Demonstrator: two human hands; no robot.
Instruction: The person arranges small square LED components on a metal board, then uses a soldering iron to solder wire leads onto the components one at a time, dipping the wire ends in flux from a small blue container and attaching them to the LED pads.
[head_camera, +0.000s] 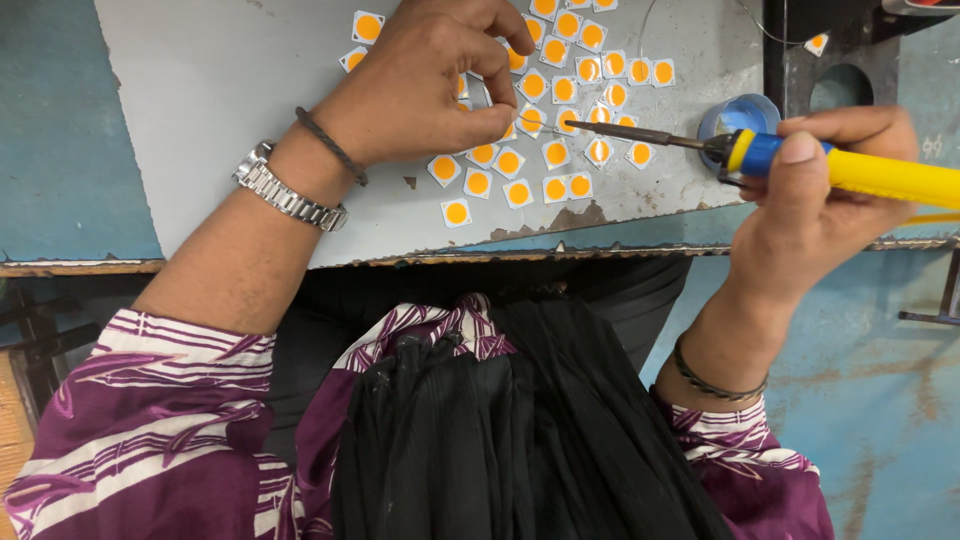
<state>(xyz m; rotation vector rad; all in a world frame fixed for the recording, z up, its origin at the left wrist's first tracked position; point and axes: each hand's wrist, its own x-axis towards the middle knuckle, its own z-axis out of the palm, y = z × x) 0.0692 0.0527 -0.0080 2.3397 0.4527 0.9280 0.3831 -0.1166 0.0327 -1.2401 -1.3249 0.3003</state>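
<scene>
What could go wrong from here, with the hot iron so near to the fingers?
1. The soldering iron tip sits close to the left hand fingertips; a slip might burn them.
2. The small square chips lie loose and crowded, so the tip may nudge neighbours.
3. The small blue pot stands under the right hand and could tip.

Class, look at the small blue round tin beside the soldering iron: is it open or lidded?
Open. The blue tin shows a bare rim and pale inside, no lid on it, just behind the soldering iron.
</scene>
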